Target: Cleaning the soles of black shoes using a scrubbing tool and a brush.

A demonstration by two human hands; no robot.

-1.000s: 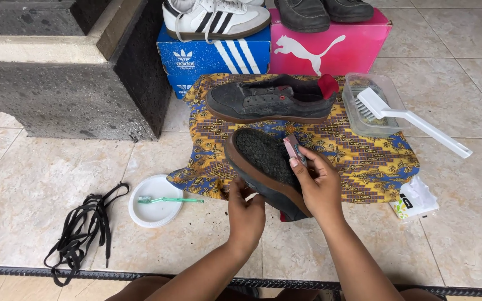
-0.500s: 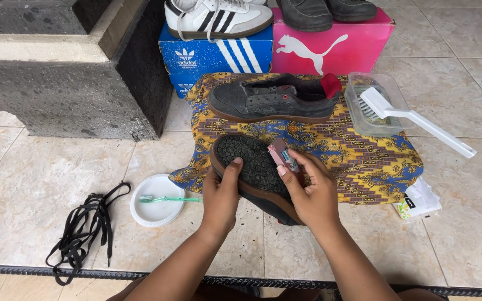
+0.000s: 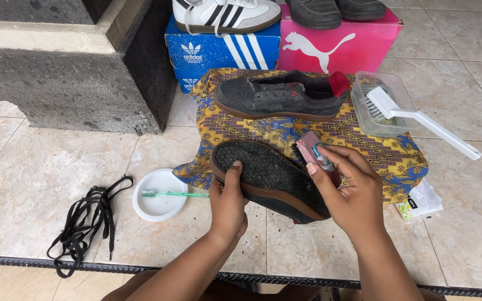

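My left hand grips a dark grey shoe near its toe, with the black sole turned up and a brown rim showing. My right hand holds a small pink-backed brush, its dark bristles against the sole's far edge. The shoe is held over a yellow and blue patterned cloth. Its matching shoe lies upright on the cloth further back.
A white dish with a green toothbrush sits left of the cloth. Black laces lie further left. A clear tub holds a white long-handled brush. Blue and pink shoeboxes carry more shoes. A stone block stands left.
My left hand has moved from the shoe's heel end up to the toe end. The shoe has turned flatter and shifted left, and the brush now rests against the sole's edge.
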